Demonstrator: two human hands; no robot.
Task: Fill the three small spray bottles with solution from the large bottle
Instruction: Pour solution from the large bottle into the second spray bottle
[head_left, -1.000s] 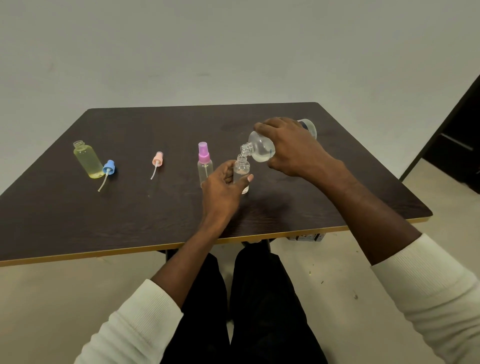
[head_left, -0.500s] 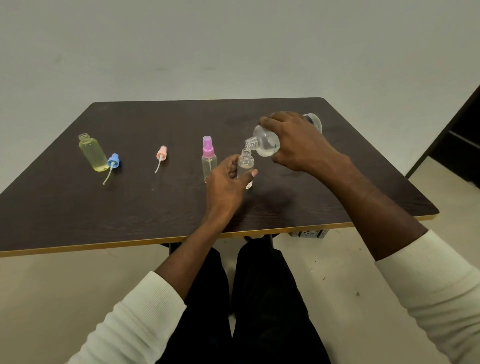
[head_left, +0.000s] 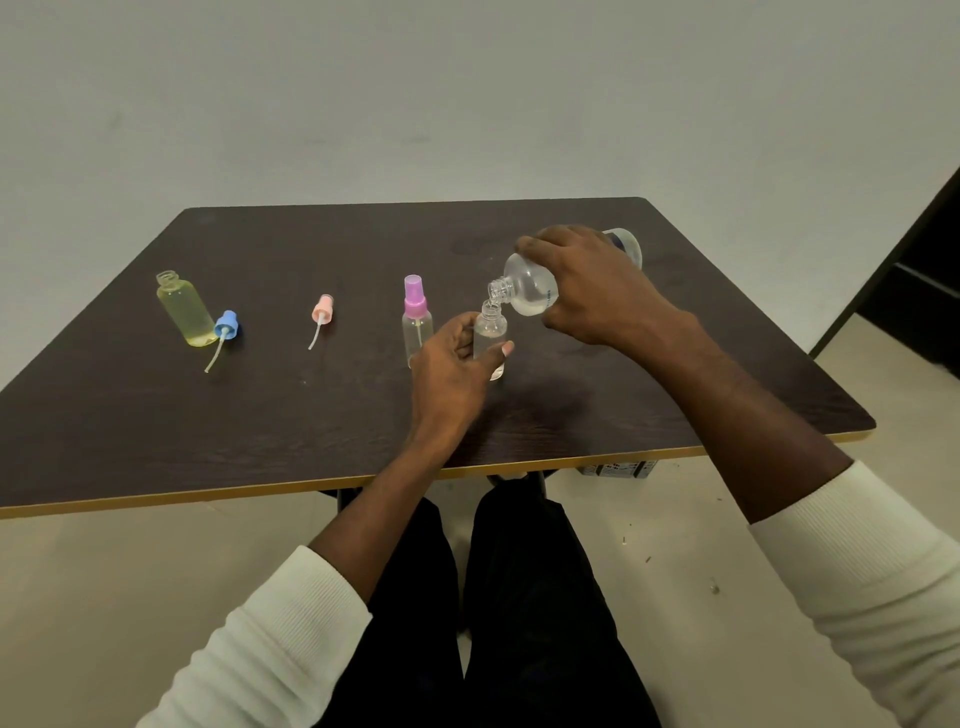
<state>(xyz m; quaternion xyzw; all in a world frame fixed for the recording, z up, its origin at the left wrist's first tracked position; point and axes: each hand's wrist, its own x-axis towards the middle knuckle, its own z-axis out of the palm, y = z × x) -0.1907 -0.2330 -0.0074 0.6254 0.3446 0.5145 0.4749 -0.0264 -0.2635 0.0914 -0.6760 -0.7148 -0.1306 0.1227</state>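
Three small bottles sit on the dark wood-grain table (head_left: 156, 415). The clear uncapped one (head_left: 490, 338) stands near the middle, with the left hand (head_left: 452, 374) curled round its lower half, thumb on the right side. The right hand (head_left: 597, 291) grips the large bottle (head_left: 530, 291), a rounded see-through plastic one tipped nearly flat, its threaded mouth right over the small bottle's neck, a bit of clear liquid pooled inside. Just left stands a clear bottle with a purple sprayer (head_left: 415, 322). A pink sprayer head (head_left: 321, 317) lies loose, dip tube trailing. Far left, a yellowish open bottle (head_left: 184, 312) touches a blue sprayer head (head_left: 227, 327). Table's got a pale yellow edge band, with a plain grey wall (head_left: 467, 104) behind and beige floor (head_left: 104, 597) below.
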